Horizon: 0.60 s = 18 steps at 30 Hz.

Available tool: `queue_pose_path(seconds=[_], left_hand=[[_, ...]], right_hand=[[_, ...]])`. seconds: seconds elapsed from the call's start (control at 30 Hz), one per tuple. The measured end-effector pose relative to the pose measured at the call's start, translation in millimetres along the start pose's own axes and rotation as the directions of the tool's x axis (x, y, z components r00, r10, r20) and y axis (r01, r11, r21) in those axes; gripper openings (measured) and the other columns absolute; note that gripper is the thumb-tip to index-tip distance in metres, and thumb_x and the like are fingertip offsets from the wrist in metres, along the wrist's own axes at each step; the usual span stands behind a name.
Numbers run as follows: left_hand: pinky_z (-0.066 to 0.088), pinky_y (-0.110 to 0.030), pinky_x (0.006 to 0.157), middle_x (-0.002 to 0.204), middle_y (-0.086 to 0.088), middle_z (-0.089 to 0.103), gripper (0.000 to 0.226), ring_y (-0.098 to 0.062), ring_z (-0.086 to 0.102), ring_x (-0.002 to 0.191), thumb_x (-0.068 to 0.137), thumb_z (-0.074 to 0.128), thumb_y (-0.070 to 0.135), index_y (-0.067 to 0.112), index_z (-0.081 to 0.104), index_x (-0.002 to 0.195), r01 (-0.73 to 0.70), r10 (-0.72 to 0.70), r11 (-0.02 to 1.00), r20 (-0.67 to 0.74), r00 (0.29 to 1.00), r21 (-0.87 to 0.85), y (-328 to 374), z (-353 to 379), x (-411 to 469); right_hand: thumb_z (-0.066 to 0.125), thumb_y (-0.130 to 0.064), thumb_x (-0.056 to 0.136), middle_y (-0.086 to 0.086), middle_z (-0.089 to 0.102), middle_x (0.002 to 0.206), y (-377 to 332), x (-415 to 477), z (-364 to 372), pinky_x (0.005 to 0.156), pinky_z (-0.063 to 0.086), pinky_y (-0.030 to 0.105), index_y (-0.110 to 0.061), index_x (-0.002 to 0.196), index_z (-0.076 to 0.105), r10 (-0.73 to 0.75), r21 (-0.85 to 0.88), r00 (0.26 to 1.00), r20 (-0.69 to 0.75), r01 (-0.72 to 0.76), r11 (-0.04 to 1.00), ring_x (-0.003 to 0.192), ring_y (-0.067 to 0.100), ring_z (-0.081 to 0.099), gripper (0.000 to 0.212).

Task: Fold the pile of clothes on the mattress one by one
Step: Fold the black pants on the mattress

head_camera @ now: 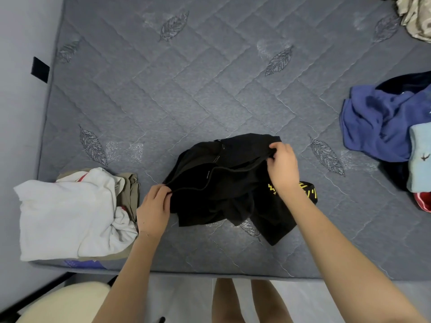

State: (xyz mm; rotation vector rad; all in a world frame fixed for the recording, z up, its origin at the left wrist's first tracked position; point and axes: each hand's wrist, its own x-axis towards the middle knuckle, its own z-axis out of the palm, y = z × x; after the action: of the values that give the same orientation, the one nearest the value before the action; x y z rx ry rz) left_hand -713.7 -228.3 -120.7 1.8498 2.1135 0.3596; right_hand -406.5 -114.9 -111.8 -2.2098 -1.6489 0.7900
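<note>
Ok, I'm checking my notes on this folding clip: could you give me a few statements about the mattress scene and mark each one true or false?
1. The left hand and right hand both grip the black garment. True.
2. The black garment carries red print. False: its print is yellow.
3. The white garment lies left of the black garment, on the mattress. True.
4. The blue garment touches the white garment. False: it lies far off, at the mattress's right side.
</note>
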Motion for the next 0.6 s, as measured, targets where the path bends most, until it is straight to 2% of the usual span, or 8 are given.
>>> queue_pose_path(seconds=[0.1,0.13,0.23,0.3,0.4,0.5,0.6], left_hand=[[0.045,-0.030,0.067,0.098,-0.011,0.061,0.007,-0.018,0.054,0.085,0.089,0.063,0.000,0.003,0.064,0.096,0.042,-0.057,0.994,-0.152,0.987,-0.102,2.1,-18.7,10.2],[0.041,-0.023,0.074,0.097,-0.014,0.061,0.008,-0.017,0.051,0.088,0.090,0.062,-0.001,0.001,0.065,0.097,0.058,-0.082,0.989,-0.188,0.979,-0.134,3.6,-25.7,14.3],[0.031,-0.014,0.081,0.095,-0.020,0.061,0.010,-0.018,0.048,0.091,0.090,0.060,-0.002,-0.003,0.064,0.099,0.085,-0.135,0.974,-0.241,0.961,-0.208,15.2,-48.4,32.0],[0.030,-0.014,0.081,0.096,-0.023,0.061,0.011,-0.022,0.050,0.093,0.091,0.059,0.000,-0.004,0.064,0.101,0.116,-0.176,0.960,-0.226,0.958,-0.255,27.8,-65.1,45.3],[0.029,-0.015,0.081,0.098,-0.023,0.060,0.014,-0.032,0.054,0.095,0.094,0.058,0.005,-0.003,0.063,0.103,0.123,-0.196,0.944,-0.222,0.955,-0.305,52.7,-93.8,62.4],[0.030,-0.018,0.079,0.097,-0.019,0.060,0.014,-0.028,0.053,0.093,0.095,0.057,0.011,0.000,0.063,0.100,0.121,-0.224,0.932,-0.280,0.933,-0.342,74.0,-130.1,76.7],[0.034,-0.018,0.079,0.090,-0.012,0.060,0.011,-0.019,0.050,0.087,0.092,0.060,0.012,0.001,0.065,0.094,0.038,-0.201,0.899,-0.334,0.921,-0.437,91.8,-168.2,88.9]], right_hand=[[0.064,-0.011,0.089,0.016,0.061,0.103,8.0,2.9,-11.1,0.082,0.038,0.030,-0.005,0.104,0.065,0.036,0.028,0.996,-0.084,-0.034,0.999,0.097,0.033,0.057,0.017],[0.065,-0.012,0.088,0.016,0.060,0.100,7.8,1.3,-15.0,0.078,0.034,0.025,-0.005,0.100,0.066,0.033,0.052,0.993,-0.110,-0.028,0.998,0.096,0.032,0.056,0.013],[0.070,-0.011,0.085,0.015,0.050,0.102,-3.2,-3.6,-30.6,0.086,0.030,0.021,-0.004,0.092,0.066,-0.011,0.069,0.986,-0.164,0.023,0.997,0.103,0.032,0.047,0.011],[0.066,-0.009,0.088,0.015,0.050,0.107,-18.5,-5.2,-43.5,0.086,0.032,0.023,-0.002,0.093,0.061,-0.001,0.128,0.991,-0.133,0.018,0.992,0.103,0.031,0.049,0.010],[0.054,-0.010,0.095,0.019,0.059,0.101,-47.2,-5.5,-70.3,0.074,0.035,0.033,0.000,0.100,0.052,0.070,0.216,0.995,-0.072,-0.053,0.975,0.096,0.035,0.055,0.011],[0.049,-0.012,0.098,0.023,0.060,0.102,-68.0,-2.3,-109.6,0.073,0.035,0.035,0.001,0.108,0.048,0.108,0.237,0.987,-0.118,-0.077,0.968,0.096,0.039,0.056,0.016],[0.044,-0.005,0.097,0.023,0.060,0.104,-84.8,0.1,-155.0,0.075,0.033,0.030,-0.001,0.112,0.049,0.046,0.282,0.981,-0.190,0.009,0.959,0.096,0.035,0.055,0.016]])
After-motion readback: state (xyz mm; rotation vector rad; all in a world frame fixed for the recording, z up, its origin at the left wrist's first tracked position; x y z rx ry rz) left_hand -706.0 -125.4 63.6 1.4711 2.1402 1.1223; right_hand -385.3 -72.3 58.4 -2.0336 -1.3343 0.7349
